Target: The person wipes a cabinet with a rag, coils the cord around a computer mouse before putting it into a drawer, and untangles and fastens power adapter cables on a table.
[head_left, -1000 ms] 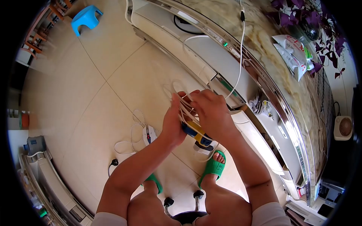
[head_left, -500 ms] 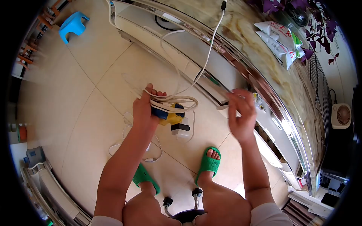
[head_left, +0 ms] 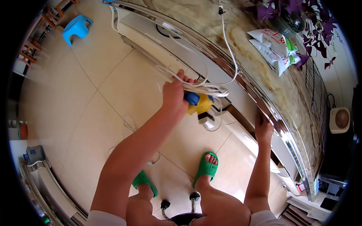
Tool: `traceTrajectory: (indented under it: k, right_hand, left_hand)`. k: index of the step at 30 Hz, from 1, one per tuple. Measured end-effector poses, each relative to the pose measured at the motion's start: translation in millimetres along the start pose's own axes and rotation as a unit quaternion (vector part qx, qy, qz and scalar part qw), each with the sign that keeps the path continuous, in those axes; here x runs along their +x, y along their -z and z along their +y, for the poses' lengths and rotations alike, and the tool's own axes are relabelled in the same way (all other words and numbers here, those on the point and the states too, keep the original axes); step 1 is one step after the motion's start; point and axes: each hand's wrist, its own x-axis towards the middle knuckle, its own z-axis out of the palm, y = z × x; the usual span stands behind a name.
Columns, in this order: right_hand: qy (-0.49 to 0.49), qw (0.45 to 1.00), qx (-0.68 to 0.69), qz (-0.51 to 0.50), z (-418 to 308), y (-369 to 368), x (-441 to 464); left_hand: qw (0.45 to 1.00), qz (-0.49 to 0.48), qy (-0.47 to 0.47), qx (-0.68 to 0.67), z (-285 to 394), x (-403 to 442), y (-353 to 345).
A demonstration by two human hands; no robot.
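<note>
My left hand (head_left: 175, 92) is closed around a looped white cable (head_left: 209, 89), held above the floor beside the drawers. A blue and yellow piece (head_left: 201, 103) hangs under the loops, with a white and black plug-like block (head_left: 206, 117) below it, blurred. From the bundle a white cord (head_left: 228, 41) runs up over the counter edge to a small black connector (head_left: 221, 10). My right hand (head_left: 264, 129) reaches down at the drawer opening (head_left: 241, 117) under the counter. Its fingertips lie in shadow, so what they touch is hidden.
The marbled countertop (head_left: 241, 49) with a shiny edge borders the right, bearing white packets (head_left: 273, 47), a purple-leaved plant (head_left: 294, 17) and a small fan (head_left: 340, 119). A blue stool (head_left: 77, 29) stands far left. A thin cord (head_left: 130, 124) lies on the floor near my green slippers (head_left: 206, 167).
My left hand has moved right and slightly up with the cable bundle, towards the drawers. My right hand has gone from mid-air to down at the drawer opening.
</note>
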Motion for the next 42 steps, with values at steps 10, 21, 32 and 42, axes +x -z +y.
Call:
traceTrajectory:
  k: [10,21,32,42]
  right_hand:
    - [0.23,0.944,0.236,-0.036,-137,71,11]
    - [0.119,0.987,-0.015,-0.103,-167,14,68]
    - [0.151,0.973,-0.152,-0.091,-145,4,107]
    - [0.042,0.988,-0.016,-0.15,-82,-42,111]
  left_hand:
    - [0.999,0.029,-0.038,-0.008,-50,18,-52]
    - [0.982,-0.131,0.019,0.138,-63,51,-72]
    - [0.86,-0.416,-0.127,0.266,-76,143,-102]
    - [0.287,-0.264,-0.405,0.827,20,87,-11]
